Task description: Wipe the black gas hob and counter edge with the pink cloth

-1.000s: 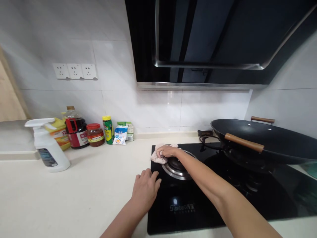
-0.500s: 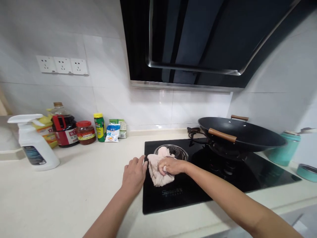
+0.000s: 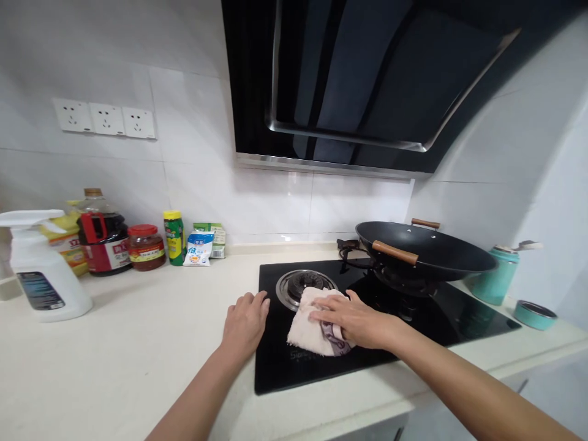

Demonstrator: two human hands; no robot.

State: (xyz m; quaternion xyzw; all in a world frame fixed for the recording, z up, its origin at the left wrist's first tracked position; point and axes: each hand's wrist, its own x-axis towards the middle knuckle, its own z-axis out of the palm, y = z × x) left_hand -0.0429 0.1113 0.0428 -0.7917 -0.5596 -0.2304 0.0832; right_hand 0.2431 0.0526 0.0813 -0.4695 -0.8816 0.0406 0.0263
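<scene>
My right hand [image 3: 356,317] presses on a pale pink cloth [image 3: 307,327] that has a purple-patterned part under the palm. Its fingers stretch over the cloth, which lies on the black glass gas hob [image 3: 280,376], just in front of the left burner [image 3: 303,283]. The hob's lettering is partly covered by the cloth. My left hand [image 3: 245,323] rests on the pale countertop [image 3: 151,355] at the hob's left edge, fingers forward and slightly bent, holding nothing.
A black wok [image 3: 432,248] with wooden handles sits over the right burner. To its right stand a teal canister [image 3: 496,278] and a teal lid [image 3: 535,314]. A white spray bottle [image 3: 48,282], sauce bottle [image 3: 103,245], red-lidded jar [image 3: 146,248] and seasoning packs line the left. The range hood [image 3: 349,79] hangs above.
The cloth and my right hand have moved toward me and right, uncovering the left burner. The cloth is flatter, and my bunched right fingers have stretched out. My left hand stays by the hob edge.
</scene>
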